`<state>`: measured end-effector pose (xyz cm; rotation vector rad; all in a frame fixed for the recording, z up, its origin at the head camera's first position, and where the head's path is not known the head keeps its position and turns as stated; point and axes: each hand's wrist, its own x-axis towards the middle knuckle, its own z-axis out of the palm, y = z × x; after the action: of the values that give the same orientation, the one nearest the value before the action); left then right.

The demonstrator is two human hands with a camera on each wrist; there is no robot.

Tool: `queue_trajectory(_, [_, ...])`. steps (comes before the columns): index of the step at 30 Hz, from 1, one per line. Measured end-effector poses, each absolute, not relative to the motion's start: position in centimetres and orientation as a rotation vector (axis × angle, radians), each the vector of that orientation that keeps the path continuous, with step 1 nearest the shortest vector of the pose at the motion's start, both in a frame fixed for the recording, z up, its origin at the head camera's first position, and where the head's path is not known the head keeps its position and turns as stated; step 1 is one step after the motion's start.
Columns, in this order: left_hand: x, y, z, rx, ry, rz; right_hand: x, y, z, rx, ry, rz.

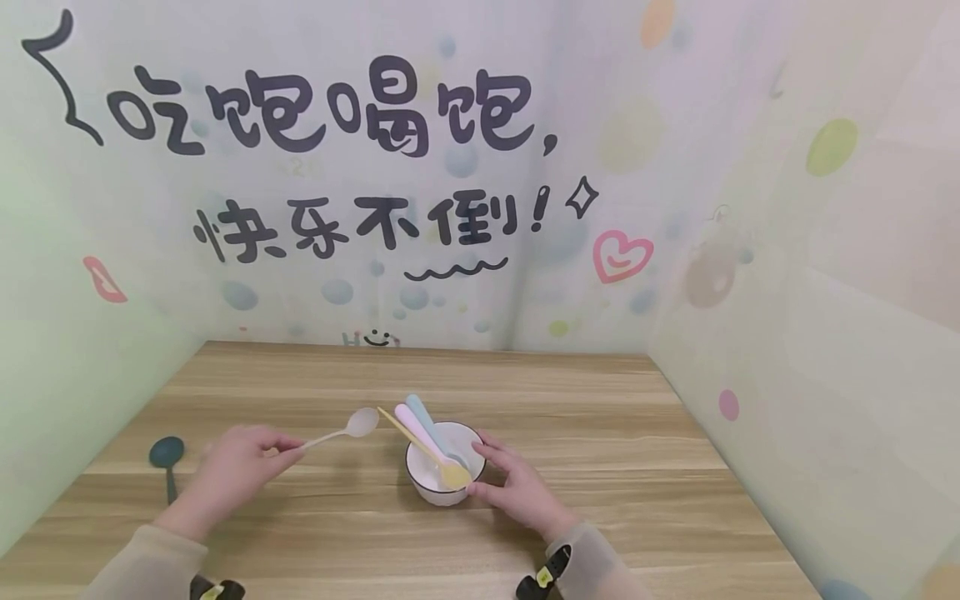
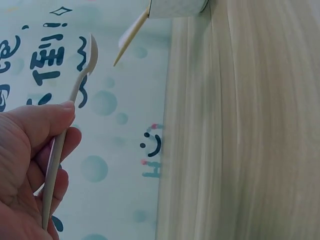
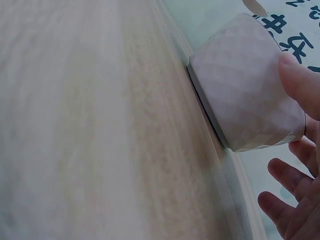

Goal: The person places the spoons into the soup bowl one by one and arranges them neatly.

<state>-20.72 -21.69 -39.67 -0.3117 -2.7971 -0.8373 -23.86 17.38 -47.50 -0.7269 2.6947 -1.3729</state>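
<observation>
A small white bowl with a faceted, quilted outer wall stands on the pale wood-grain desk, with slim yellow, pink and blue spoons leaning in it. The right hand cups the bowl's side, thumb on the wall and the other fingers loosely spread. The left hand pinches the thin handle of a smooth beige spoon, raised just left of the bowl.

Spoons, five in all: one pale beige spoon held above the bench, three in the bowl, namely a yellow spoon, a pink spoon and a blue spoon, and one dark teal spoon lying apart at the left. Bowls: one white bowl. Hands: two, a left hand and a right hand; bench: one.
</observation>
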Motion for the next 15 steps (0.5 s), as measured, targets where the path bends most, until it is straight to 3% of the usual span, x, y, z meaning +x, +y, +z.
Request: queue_trajectory(15, [-21.7, -19.7, -38.8, -0.417, -2.791, -0.699, -23.7, 17.3, -47.3, -0.729, 2.675, -1.390])
